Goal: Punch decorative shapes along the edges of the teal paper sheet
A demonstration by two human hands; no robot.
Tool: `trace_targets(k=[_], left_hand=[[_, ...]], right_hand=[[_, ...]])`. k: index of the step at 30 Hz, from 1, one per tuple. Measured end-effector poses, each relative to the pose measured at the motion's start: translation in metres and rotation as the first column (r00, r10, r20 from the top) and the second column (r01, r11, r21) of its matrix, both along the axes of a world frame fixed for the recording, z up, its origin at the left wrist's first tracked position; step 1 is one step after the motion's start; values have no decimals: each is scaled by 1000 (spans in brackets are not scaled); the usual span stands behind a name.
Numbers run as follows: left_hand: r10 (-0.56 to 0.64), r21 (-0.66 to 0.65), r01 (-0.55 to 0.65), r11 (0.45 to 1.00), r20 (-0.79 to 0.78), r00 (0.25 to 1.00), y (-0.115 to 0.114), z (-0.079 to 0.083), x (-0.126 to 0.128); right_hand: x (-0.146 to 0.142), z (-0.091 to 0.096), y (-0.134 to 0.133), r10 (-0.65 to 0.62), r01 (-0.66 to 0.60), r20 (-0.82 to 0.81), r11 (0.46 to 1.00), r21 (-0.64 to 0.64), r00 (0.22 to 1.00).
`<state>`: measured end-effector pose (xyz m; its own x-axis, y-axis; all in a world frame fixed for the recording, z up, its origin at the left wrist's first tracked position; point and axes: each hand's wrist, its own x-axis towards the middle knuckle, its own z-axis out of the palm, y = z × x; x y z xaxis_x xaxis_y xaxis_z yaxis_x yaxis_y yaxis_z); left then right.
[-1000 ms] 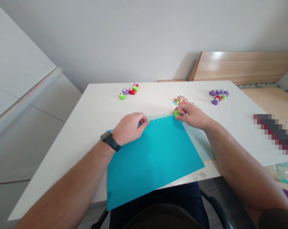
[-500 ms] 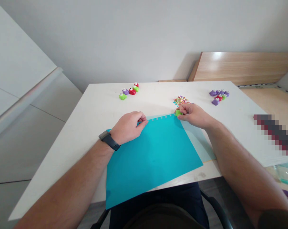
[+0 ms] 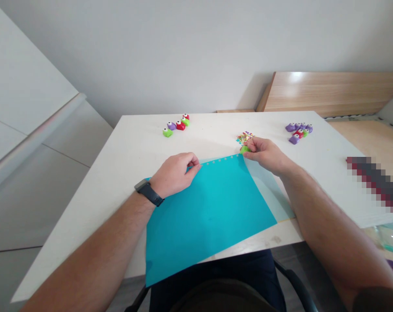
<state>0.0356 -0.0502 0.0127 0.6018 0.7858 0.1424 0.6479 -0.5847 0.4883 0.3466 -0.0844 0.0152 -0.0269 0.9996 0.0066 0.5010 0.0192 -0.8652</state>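
Observation:
A sheet of turquoise paper (image 3: 212,212) lies across the front of the table and hangs over its near edge. Small punched holes run along its far edge. My left hand (image 3: 178,173), with a dark watch on the wrist, pinches that far edge near its middle. Between the fingers of my right hand (image 3: 263,154) is a small green paper punch (image 3: 245,150), at the far right corner of the sheet. The fingers partly hide the punch. Just beyond it lies a pile of tiny coloured paper bits (image 3: 244,138).
On the white table (image 3: 102,182), several coloured punches with eyes (image 3: 180,125) stand at the back left. More purple, red and green ones (image 3: 299,133) sit at the back right. Pale sheets (image 3: 271,190) lie under my right forearm. A blurred-out dark object (image 3: 375,182) is at the right edge.
My right hand has moved the green punch slightly away from me, off the paper's edge toward the pile of bits. My left hand has barely moved.

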Motion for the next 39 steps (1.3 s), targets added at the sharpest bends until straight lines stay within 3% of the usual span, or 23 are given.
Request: trace_targets(k=[10,14,20,25,31,39], left_hand=[[4,1,-4,1000,-2,1000,1,-1,0],[4,1,-4,1000,10,1000,1,-1,-1],[16,-36,-15,999,36,999,1,0,-2],[49,-89,-43,995,66,997,0,3,-1],[103,-184,-83,979,99,990,-4,9,-1],[94,-368,-45,929,115,989,-13,15,0]], right_hand=[[-1,2,-1,32,-32,-41,999,-7,999],[-1,0,1,-27,27,-70,1000,-8,997],[-5,1,1,-54,38,-248,997,-68,967],[-8,3,1,-72,37,-354,994,-104,932],[-9,0,1,-68,54,-447,998,-44,892],[-14,1,0,-58,44,-449,998,-41,891]])
